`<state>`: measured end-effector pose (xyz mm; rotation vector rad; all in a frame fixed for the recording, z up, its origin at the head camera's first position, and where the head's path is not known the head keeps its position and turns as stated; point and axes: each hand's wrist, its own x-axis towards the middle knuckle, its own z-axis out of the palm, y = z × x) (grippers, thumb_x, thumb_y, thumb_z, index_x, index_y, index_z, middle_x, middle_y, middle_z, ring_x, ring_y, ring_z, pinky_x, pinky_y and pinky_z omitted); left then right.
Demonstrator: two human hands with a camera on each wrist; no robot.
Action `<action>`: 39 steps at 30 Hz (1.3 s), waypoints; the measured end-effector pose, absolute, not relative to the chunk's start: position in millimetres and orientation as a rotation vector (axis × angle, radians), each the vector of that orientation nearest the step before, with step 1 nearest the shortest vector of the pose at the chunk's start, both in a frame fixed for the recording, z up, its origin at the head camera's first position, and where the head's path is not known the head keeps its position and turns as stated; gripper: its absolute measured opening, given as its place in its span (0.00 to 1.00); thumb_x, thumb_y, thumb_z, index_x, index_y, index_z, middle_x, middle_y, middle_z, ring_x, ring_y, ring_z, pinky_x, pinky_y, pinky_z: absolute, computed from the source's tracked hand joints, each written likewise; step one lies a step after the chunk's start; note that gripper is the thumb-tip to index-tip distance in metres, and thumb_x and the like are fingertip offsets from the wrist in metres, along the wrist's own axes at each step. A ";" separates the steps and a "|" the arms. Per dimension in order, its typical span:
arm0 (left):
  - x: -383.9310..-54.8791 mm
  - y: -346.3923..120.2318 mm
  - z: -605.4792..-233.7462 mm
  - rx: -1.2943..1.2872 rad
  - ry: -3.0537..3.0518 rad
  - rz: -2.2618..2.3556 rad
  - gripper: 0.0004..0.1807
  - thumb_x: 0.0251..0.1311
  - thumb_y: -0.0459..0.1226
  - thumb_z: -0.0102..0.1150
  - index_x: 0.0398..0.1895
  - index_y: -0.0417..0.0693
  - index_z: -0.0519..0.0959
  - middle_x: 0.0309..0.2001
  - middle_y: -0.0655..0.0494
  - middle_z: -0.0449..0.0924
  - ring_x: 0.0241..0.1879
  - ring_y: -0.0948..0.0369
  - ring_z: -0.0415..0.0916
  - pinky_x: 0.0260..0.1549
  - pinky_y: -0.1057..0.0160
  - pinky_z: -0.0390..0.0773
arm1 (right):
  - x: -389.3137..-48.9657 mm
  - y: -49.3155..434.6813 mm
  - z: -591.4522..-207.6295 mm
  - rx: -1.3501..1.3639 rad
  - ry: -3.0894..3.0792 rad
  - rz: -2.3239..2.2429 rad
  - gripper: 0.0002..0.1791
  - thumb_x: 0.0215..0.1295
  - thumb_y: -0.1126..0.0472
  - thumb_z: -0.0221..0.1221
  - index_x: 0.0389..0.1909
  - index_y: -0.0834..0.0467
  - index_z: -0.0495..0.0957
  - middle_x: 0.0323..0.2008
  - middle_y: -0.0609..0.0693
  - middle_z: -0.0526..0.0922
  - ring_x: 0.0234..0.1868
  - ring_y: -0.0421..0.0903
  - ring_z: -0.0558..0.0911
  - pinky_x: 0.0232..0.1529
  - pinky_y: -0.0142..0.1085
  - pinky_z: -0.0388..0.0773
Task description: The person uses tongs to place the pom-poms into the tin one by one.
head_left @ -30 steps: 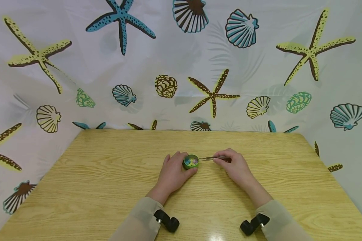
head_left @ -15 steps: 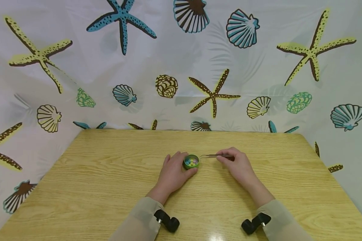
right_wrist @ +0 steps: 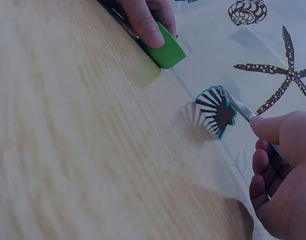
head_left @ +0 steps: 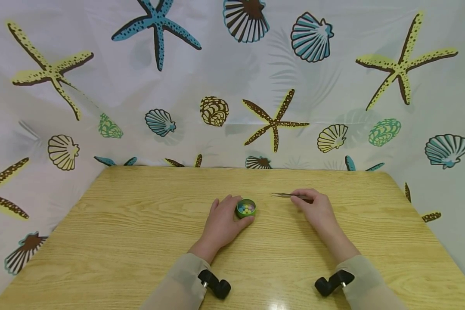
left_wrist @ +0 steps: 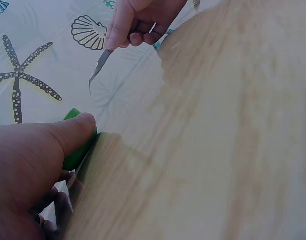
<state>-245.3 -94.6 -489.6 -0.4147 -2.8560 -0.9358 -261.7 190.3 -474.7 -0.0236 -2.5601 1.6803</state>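
Observation:
A small round green container [head_left: 250, 216] stands on the table with several blue, yellow and pink beads [head_left: 247, 209] inside. My left hand [head_left: 222, 224] holds it from the left, the thumb curled along its near side. To the right of the container, my right hand [head_left: 317, 210] pinches metal tweezers [head_left: 283, 195] between thumb and fingers. Their bent, slender tips point left, above the table and apart from the container; I see nothing between them. In the right wrist view the tweezers [right_wrist: 241, 108] show clearly against the cloth, and the green container wall [right_wrist: 171, 51] appears under the left thumb.
The wooden table [head_left: 147, 254] reaches out to a white cloth [head_left: 190, 77] printed with starfish and shells, hanging behind and at both sides. A black mount sits on each sleeve [head_left: 178, 282] near the wrist.
My right hand has drawn the tweezers away from the container's rim, to the right and slightly farther back. My left hand and the container have stayed in place.

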 end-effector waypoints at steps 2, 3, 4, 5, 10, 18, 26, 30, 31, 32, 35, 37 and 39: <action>-245.3 -94.8 -489.8 -0.412 -2.859 -0.935 0.38 0.72 0.51 0.75 0.76 0.40 0.76 0.75 0.41 0.77 0.82 0.43 0.63 0.84 0.38 0.47 | -262.9 194.2 -474.8 -0.079 -2.562 1.689 0.15 0.80 0.55 0.68 0.59 0.59 0.90 0.56 0.56 0.88 0.53 0.51 0.83 0.51 0.38 0.80; -245.4 -94.8 -490.2 -0.411 -2.859 -0.934 0.38 0.72 0.51 0.75 0.76 0.40 0.76 0.75 0.41 0.77 0.82 0.43 0.63 0.84 0.38 0.47 | -263.6 196.1 -474.6 -0.108 -2.561 1.690 0.15 0.80 0.54 0.68 0.59 0.59 0.89 0.56 0.56 0.88 0.53 0.51 0.83 0.51 0.38 0.79; -245.5 -94.9 -490.4 -0.410 -2.859 -0.935 0.38 0.72 0.51 0.75 0.76 0.40 0.76 0.75 0.41 0.77 0.82 0.43 0.63 0.84 0.38 0.47 | -264.1 198.0 -474.4 -0.132 -2.556 1.698 0.16 0.80 0.55 0.68 0.59 0.59 0.89 0.56 0.56 0.88 0.54 0.51 0.82 0.51 0.39 0.79; -245.4 -95.0 -490.5 -0.411 -2.857 -0.934 0.38 0.72 0.51 0.75 0.76 0.40 0.76 0.75 0.41 0.77 0.82 0.43 0.64 0.84 0.37 0.47 | -264.5 199.8 -473.9 -0.156 -2.553 1.702 0.16 0.80 0.55 0.68 0.59 0.59 0.89 0.57 0.57 0.87 0.55 0.52 0.82 0.52 0.39 0.79; -245.2 -95.4 -490.3 -0.411 -2.857 -0.943 0.38 0.72 0.51 0.75 0.76 0.40 0.76 0.75 0.41 0.77 0.82 0.43 0.64 0.84 0.38 0.47 | -265.6 207.5 -472.1 -0.223 -2.554 1.697 0.16 0.81 0.56 0.67 0.60 0.61 0.88 0.61 0.60 0.85 0.61 0.56 0.80 0.59 0.46 0.76; -245.9 -95.7 -491.1 -0.418 -2.849 -0.945 0.38 0.71 0.51 0.75 0.76 0.40 0.76 0.75 0.41 0.77 0.81 0.43 0.64 0.84 0.37 0.47 | -266.1 213.3 -474.5 -0.240 -2.596 1.617 0.17 0.81 0.54 0.67 0.60 0.61 0.88 0.61 0.60 0.84 0.58 0.56 0.79 0.57 0.46 0.75; -246.1 -94.8 -490.1 -0.414 -2.853 -0.947 0.38 0.72 0.52 0.75 0.76 0.40 0.76 0.75 0.42 0.77 0.82 0.43 0.63 0.85 0.38 0.45 | -265.5 214.2 -475.5 -0.227 -2.664 1.486 0.16 0.80 0.55 0.67 0.59 0.61 0.89 0.60 0.62 0.86 0.60 0.59 0.81 0.64 0.54 0.77; -245.7 -95.1 -490.4 -0.418 -2.849 -0.946 0.38 0.71 0.51 0.75 0.76 0.40 0.76 0.75 0.41 0.77 0.81 0.43 0.64 0.84 0.37 0.47 | -265.7 214.7 -476.2 -0.209 -2.680 1.482 0.16 0.80 0.57 0.67 0.58 0.63 0.88 0.61 0.63 0.85 0.63 0.61 0.81 0.68 0.56 0.76; -245.6 -95.2 -490.5 -0.419 -2.848 -0.947 0.38 0.71 0.51 0.75 0.76 0.40 0.76 0.75 0.41 0.77 0.81 0.43 0.64 0.84 0.37 0.47 | -265.2 214.8 -476.1 -0.198 -2.686 1.474 0.15 0.80 0.57 0.67 0.58 0.63 0.88 0.61 0.63 0.85 0.63 0.61 0.81 0.68 0.56 0.76; -245.7 -95.2 -490.5 -0.418 -2.849 -0.950 0.38 0.72 0.51 0.75 0.76 0.40 0.76 0.75 0.41 0.77 0.82 0.43 0.64 0.84 0.38 0.47 | -265.3 215.2 -476.4 -0.182 -2.691 1.465 0.15 0.80 0.58 0.67 0.57 0.64 0.89 0.60 0.64 0.85 0.63 0.61 0.81 0.68 0.56 0.76; -245.7 -95.1 -490.4 -0.418 -2.850 -0.952 0.38 0.72 0.51 0.75 0.76 0.40 0.76 0.75 0.42 0.77 0.82 0.43 0.63 0.84 0.38 0.47 | -265.1 216.1 -477.5 -0.150 -2.708 1.433 0.14 0.79 0.59 0.67 0.56 0.64 0.89 0.59 0.64 0.86 0.62 0.62 0.81 0.66 0.57 0.77; -245.8 -95.0 -490.5 -0.418 -2.849 -0.951 0.38 0.72 0.51 0.75 0.76 0.40 0.76 0.75 0.42 0.77 0.82 0.43 0.63 0.84 0.37 0.47 | -265.0 216.0 -477.9 -0.135 -2.714 1.420 0.13 0.79 0.60 0.67 0.55 0.64 0.89 0.58 0.64 0.86 0.61 0.62 0.81 0.65 0.57 0.77; -245.8 -95.0 -490.3 -0.419 -2.848 -0.948 0.38 0.72 0.51 0.75 0.76 0.40 0.76 0.75 0.42 0.77 0.82 0.43 0.64 0.84 0.37 0.47 | -265.3 215.9 -478.3 -0.126 -2.717 1.403 0.13 0.79 0.60 0.67 0.55 0.64 0.90 0.56 0.63 0.87 0.59 0.61 0.82 0.64 0.56 0.78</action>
